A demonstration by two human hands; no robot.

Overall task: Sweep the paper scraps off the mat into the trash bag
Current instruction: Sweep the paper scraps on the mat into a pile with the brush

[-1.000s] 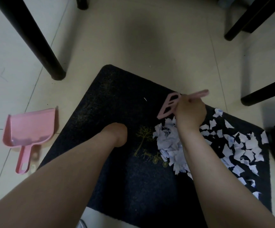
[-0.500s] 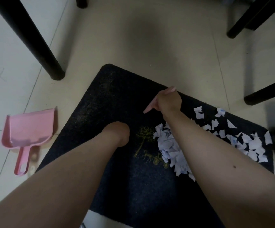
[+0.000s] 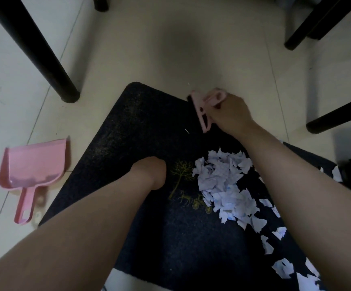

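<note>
On the tile floor (image 3: 170, 38) lies a dark mat (image 3: 141, 127) with a small yellow tree picture (image 3: 183, 171) on it. White paper scraps (image 3: 223, 185) sit in a big pile on the mat, just right of the tree. More loose scraps trail off toward the mat's near right corner.

The right hand (image 3: 229, 114) is up at the far edge of the mat. It is wrapped tight around the handle of a little pink brush (image 3: 204, 108). The brush's dark bristles touch the mat. The brush is beyond the pile and not touching it. The right arm crosses over some of the scraps.

The left hand (image 3: 151, 171) is pressed down on the middle of the mat, just left of the tree. Its fingers are hidden under the wrist, so I cannot tell if they are curled or flat. It holds nothing that I can see.

A pink dustpan (image 3: 33, 166) lies on the floor to the left of the mat, apart from it, with its handle pointing toward the person. Black furniture legs (image 3: 35, 47) stand on the floor at the far left and far right.
</note>
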